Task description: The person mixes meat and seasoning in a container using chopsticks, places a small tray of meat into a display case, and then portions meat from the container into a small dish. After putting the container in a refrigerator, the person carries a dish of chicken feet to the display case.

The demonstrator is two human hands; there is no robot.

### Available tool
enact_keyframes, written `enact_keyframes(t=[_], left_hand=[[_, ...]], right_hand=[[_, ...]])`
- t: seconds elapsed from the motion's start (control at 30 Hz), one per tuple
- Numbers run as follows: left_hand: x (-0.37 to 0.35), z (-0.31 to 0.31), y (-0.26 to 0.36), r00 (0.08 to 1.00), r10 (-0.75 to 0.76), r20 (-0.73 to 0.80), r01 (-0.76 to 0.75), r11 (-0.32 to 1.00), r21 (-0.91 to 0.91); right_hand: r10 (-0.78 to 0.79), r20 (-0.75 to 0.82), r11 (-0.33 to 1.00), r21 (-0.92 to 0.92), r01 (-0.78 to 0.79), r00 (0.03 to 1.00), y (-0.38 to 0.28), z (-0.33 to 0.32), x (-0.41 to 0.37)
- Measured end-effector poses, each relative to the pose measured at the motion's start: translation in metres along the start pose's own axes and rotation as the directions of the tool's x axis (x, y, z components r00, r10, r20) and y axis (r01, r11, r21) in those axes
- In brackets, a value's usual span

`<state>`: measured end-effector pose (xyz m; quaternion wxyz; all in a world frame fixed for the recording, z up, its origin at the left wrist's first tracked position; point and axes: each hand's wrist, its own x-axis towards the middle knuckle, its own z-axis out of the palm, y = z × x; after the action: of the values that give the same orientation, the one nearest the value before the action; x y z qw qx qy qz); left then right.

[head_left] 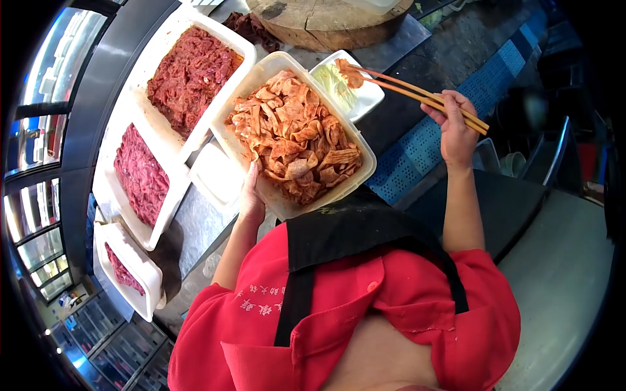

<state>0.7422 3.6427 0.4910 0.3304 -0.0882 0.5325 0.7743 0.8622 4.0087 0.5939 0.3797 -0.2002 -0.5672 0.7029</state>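
Observation:
My right hand point(458, 133) is closed around a pair of long wooden chopsticks point(407, 91). Their tips pinch a reddish, sauce-coated slice point(351, 73) over a small white square plate point(370, 101), where shredded pale green cabbage point(336, 88) lies. With my left hand point(252, 195) I grip the near left side of a translucent plastic tub point(365, 171), tilted toward me. Seasoned, reddish-orange slices point(297, 137), seemingly meat, fill much of it. The fingers of my left hand are partly hidden at the tub's wall.
Left of the tub stand white trays of red meat: a large one point(244, 55), a middle one point(153, 231) and a smaller one point(150, 287). A white container point(212, 171) sits between. A round wooden chopping block point(326, 29) and a dark cloth point(251, 29) are behind.

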Motion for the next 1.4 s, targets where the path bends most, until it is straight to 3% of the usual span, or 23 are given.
enact_keyframes(t=[0.17, 0.3, 0.37, 0.53, 0.63, 0.73, 0.77, 0.83, 0.93, 0.97, 1.0, 1.03, 1.1, 1.13, 1.17, 1.2, 1.23, 1.27, 1.3, 1.33, 1.37, 1.4], left_hand=[[0.003, -0.003, -0.003, 0.999, -0.001, -0.050, 0.000, 0.999, -0.033], [0.003, -0.001, -0.001, 0.999, -0.010, -0.035, 0.008, 0.998, -0.056], [0.003, -0.001, -0.001, 0.999, 0.000, -0.041, -0.002, 0.999, -0.049], [0.001, -0.002, -0.002, 0.999, 0.018, -0.041, -0.020, 0.999, -0.045], [-0.003, 0.002, -0.007, 0.998, 0.015, -0.067, -0.018, 0.999, -0.048], [-0.007, 0.007, -0.011, 0.998, -0.001, -0.069, -0.006, 0.993, -0.114], [-0.009, 0.007, -0.011, 0.997, -0.002, -0.073, -0.006, 0.993, -0.114], [-0.011, 0.003, -0.009, 0.996, 0.009, -0.088, -0.019, 0.994, -0.112], [-0.002, 0.002, -0.006, 1.000, -0.009, 0.024, 0.012, 0.992, -0.125], [-0.004, 0.002, -0.008, 0.998, -0.031, -0.049, 0.026, 0.995, -0.096], [-0.005, -0.001, -0.014, 0.993, 0.038, -0.114, -0.039, 0.999, -0.003], [-0.007, -0.009, -0.018, 0.987, 0.005, -0.158, 0.004, 0.998, 0.059], [-0.005, -0.001, -0.019, 0.984, 0.105, -0.144, -0.093, 0.992, 0.085], [-0.020, 0.008, -0.006, 0.958, 0.112, -0.265, -0.061, 0.979, 0.192], [-0.026, 0.025, 0.005, 0.934, 0.120, -0.336, -0.019, 0.958, 0.288], [-0.025, 0.017, 0.004, 0.903, 0.229, -0.365, -0.058, 0.904, 0.424], [-0.026, -0.002, 0.006, 0.862, 0.341, -0.375, -0.089, 0.830, 0.551], [-0.026, -0.017, 0.011, 0.809, 0.440, -0.390, -0.173, 0.812, 0.557], [-0.032, -0.020, 0.024, 0.654, 0.641, -0.402, -0.157, 0.635, 0.757], [-0.031, -0.046, 0.026, 0.491, 0.803, -0.337, 0.014, 0.380, 0.925], [-0.028, -0.072, 0.030, 0.438, 0.843, -0.314, 0.082, 0.310, 0.947], [-0.024, -0.094, 0.030, 0.431, 0.854, -0.290, 0.236, 0.203, 0.950]], right_hand=[[-0.072, 0.111, 0.988, -0.130, 0.087, 0.991, 0.010, 0.010, -0.002], [-0.096, -0.016, 0.993, -0.064, 0.095, 0.995, 0.018, 0.009, 0.008], [-0.020, -0.142, 1.000, 0.009, 0.022, 0.990, 0.019, 0.000, 0.012], [0.091, -0.212, 0.985, 0.166, -0.056, 0.973, 0.009, -0.004, 0.013], [0.102, -0.145, 0.961, 0.268, -0.060, 0.984, -0.021, -0.001, 0.008], [0.114, 0.149, 0.966, 0.216, -0.145, 0.982, -0.049, 0.015, 0.001], [0.118, 0.151, 0.964, 0.218, -0.149, 0.981, -0.054, 0.013, 0.003], [0.057, 0.307, 0.967, 0.220, -0.129, 0.950, -0.062, 0.005, 0.005], [-0.095, 0.122, 0.938, 0.344, 0.048, 0.988, -0.083, -0.040, 0.011], [-0.191, -0.039, 0.948, 0.253, 0.195, 0.981, -0.088, -0.052, 0.016], [-0.237, 0.052, 0.952, 0.209, 0.221, 0.970, -0.091, -0.066, 0.022], [-0.250, 0.114, 0.965, 0.113, 0.238, 0.961, -0.087, -0.076, 0.035], [0.096, 0.178, 0.964, -0.261, -0.048, 0.979, -0.049, -0.094, 0.060], [0.120, 0.232, 0.858, -0.513, 0.017, 0.965, -0.025, -0.056, 0.052], [0.124, 0.249, 0.667, -0.738, 0.106, 0.960, -0.001, -0.026, 0.042], [0.108, 0.320, 0.477, -0.848, 0.234, 0.941, 0.061, -0.040, 0.059], [0.243, 0.266, 0.502, -0.857, 0.113, 0.933, 0.098, -0.029, 0.056], [0.429, 0.191, 0.512, -0.857, -0.064, 0.883, 0.086, 0.003, 0.042], [0.441, 0.216, 0.586, -0.805, -0.097, 0.871, 0.096, 0.015, 0.037], [0.438, 0.262, 0.653, -0.751, -0.104, 0.860, 0.113, 0.014, 0.036], [0.507, 0.197, 0.668, -0.704, -0.239, 0.839, 0.111, 0.025, 0.033], [0.504, 0.171, 0.652, -0.719, -0.243, 0.847, 0.122, 0.025, 0.039]])
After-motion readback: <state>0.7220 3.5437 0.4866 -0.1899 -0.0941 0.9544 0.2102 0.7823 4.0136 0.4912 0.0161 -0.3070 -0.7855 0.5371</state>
